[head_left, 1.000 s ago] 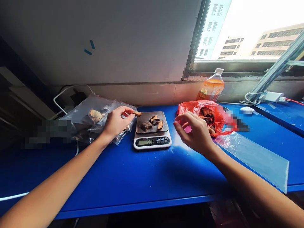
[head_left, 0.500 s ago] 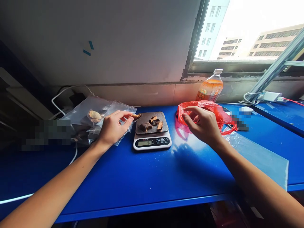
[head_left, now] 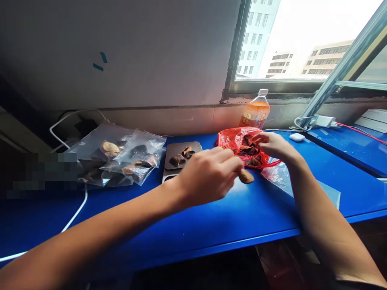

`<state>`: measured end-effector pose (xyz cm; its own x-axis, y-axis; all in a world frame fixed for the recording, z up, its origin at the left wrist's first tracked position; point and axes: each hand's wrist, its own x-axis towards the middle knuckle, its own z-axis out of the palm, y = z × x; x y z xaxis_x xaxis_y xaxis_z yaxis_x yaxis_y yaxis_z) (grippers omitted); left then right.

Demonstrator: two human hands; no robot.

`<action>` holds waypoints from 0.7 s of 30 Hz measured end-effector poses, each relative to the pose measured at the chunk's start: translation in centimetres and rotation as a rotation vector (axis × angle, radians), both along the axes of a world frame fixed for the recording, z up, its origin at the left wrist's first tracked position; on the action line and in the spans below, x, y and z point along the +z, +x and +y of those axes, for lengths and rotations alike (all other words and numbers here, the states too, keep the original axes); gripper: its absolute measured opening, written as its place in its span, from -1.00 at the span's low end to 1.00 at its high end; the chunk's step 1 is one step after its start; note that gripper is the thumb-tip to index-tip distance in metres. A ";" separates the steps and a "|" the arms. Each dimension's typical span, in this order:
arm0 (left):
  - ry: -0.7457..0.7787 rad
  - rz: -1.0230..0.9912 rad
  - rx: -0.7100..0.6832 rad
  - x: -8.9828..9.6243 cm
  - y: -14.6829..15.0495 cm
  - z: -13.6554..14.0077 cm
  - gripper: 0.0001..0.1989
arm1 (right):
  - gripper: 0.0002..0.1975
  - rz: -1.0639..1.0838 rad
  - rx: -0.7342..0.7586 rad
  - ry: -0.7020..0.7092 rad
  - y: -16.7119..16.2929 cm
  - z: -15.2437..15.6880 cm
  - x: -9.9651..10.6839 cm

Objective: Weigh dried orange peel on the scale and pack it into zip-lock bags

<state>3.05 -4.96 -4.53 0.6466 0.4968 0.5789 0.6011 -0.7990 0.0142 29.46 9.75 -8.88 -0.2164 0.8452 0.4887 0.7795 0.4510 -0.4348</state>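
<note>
The left hand (head_left: 208,175) has its fingers clamped on a brown dried piece (head_left: 246,176) above the blue worktop (head_left: 211,217). The right hand (head_left: 272,144) reaches into the crumpled red plastic bag (head_left: 231,139) near the back edge; whether its fingers are apart or together I cannot tell.

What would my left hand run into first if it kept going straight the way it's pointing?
Most likely the red bag. The left hand, pinching a brown piece, points right toward its near edge; depth is hard to judge.
</note>
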 end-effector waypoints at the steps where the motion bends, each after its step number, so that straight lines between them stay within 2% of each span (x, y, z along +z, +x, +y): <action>1: 0.000 0.075 0.003 -0.1 1.5 0.6 -0.84 | -0.88 -0.052 0.027 -0.018 -0.8 0.1 -0.3; 4: -0.109 0.180 0.050 -0.8 3.8 2.8 -0.88 | -0.88 -0.184 0.074 -0.054 -2.8 0.6 -1.1; 8: -0.172 0.183 0.085 -1.7 2.5 4.2 -0.90 | -0.86 -0.203 0.042 -0.050 -3.8 1.7 -2.2; 12: -0.208 0.095 0.145 -1.2 -0.9 2.9 -0.87 | -0.85 -0.157 0.023 -0.026 -3.2 2.0 -1.5; 16: -0.290 -0.269 0.342 -0.2 -5.8 1.0 -0.83 | -0.81 0.004 0.053 -0.004 -2.2 -0.1 1.2; 19: -0.271 -0.449 0.581 -0.2 -10.3 0.4 -0.78 | -0.83 0.183 0.187 0.037 -3.6 -3.4 3.0; 21: -0.265 -0.537 0.684 -0.6 -13.1 0.5 -0.70 | -0.86 0.191 0.331 0.105 -5.9 -5.6 3.4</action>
<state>-10.08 -4.47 -5.11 -0.1621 0.8328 0.5292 0.8024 -0.2010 0.5620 23.59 4.14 -5.46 -0.3658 0.6882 0.6266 0.4937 0.7142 -0.4962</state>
